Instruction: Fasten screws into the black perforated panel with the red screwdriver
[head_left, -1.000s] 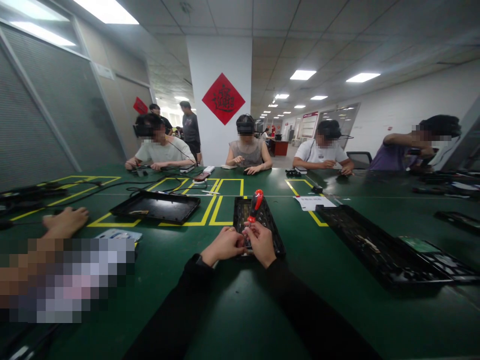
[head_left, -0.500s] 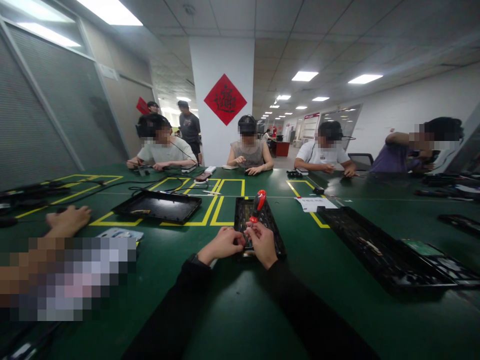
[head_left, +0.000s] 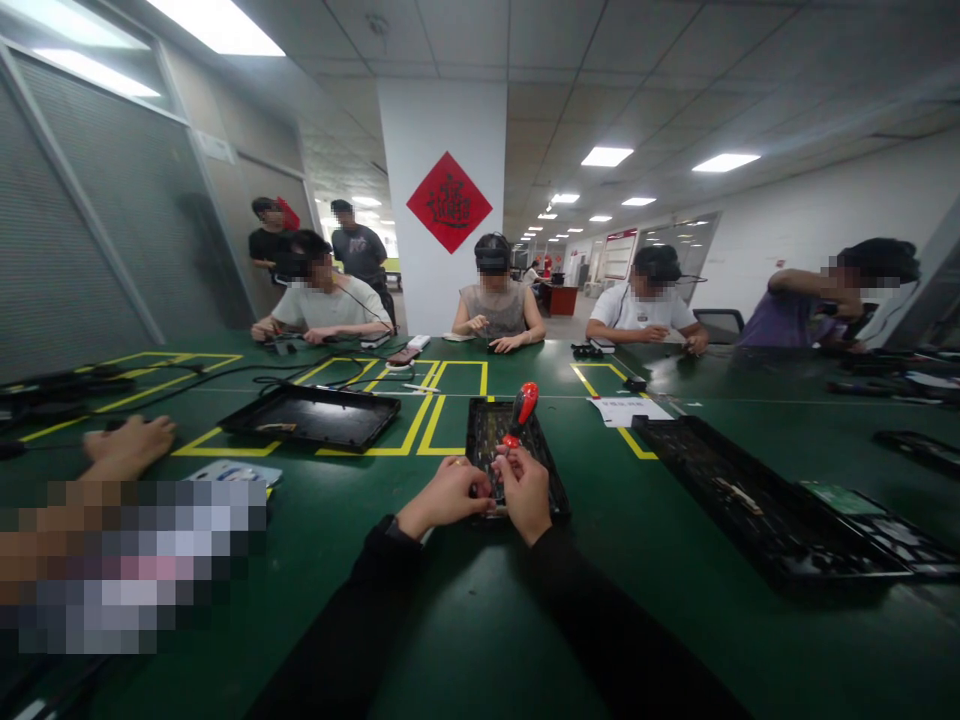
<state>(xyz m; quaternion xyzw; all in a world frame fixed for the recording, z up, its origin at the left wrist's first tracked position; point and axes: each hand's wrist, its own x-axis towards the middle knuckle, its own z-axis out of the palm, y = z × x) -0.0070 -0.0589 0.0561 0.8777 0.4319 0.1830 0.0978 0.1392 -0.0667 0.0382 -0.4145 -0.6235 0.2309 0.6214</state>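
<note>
A black rectangular tray-like casing point(head_left: 555, 470) lies on the green table in front of me. My right hand point(head_left: 526, 492) is closed around the lower end of a red and black screwdriver point(head_left: 526, 405), which stands nearly upright with its handle leaning slightly right. The tip is hidden behind my fingers. At the casing's near left corner, my left hand point(head_left: 448, 494) has its fingers drawn together close to my right fingertips. Whatever those left fingers pinch is too small to make out.
Another black casing point(head_left: 315, 440) lies to the left, and a long one point(head_left: 757, 500) to the right. A white paper point(head_left: 630, 411) is beyond it. Another person's hand point(head_left: 131, 445) rests at the left. Several people sit across the green table point(head_left: 480, 640).
The screwdriver handle leans a little more to the right. My hands stay nearly in place. At the back left, two standing people have shifted left.
</note>
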